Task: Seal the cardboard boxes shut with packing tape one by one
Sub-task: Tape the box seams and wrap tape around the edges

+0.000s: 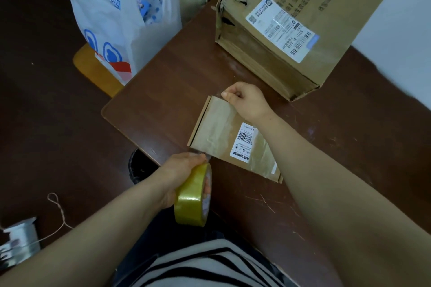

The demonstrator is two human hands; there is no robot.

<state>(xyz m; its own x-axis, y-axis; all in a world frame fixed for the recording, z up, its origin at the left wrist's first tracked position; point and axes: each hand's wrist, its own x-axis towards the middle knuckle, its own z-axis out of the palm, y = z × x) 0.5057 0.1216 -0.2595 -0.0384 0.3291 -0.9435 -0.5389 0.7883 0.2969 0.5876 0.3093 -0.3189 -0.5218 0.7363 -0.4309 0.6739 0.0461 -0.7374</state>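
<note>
The small box (228, 140) lies mid-table (163, 91). The right hand (245, 100) pinches the tape strip (215, 123) at the box's 12 o'clock edge. The nearer left hand (184, 175) grips the roll (193, 196) at 6 o'clock.

small box (224, 128) on table (168, 100); large box (326, 18) behind it; bag (112, 37) left of table; tape roll (192, 196) nearest.

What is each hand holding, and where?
Left hand grips the packing tape roll by its rim, fingers in the core. Right hand pinches its free end at the small cardboard box's far edge.
</note>
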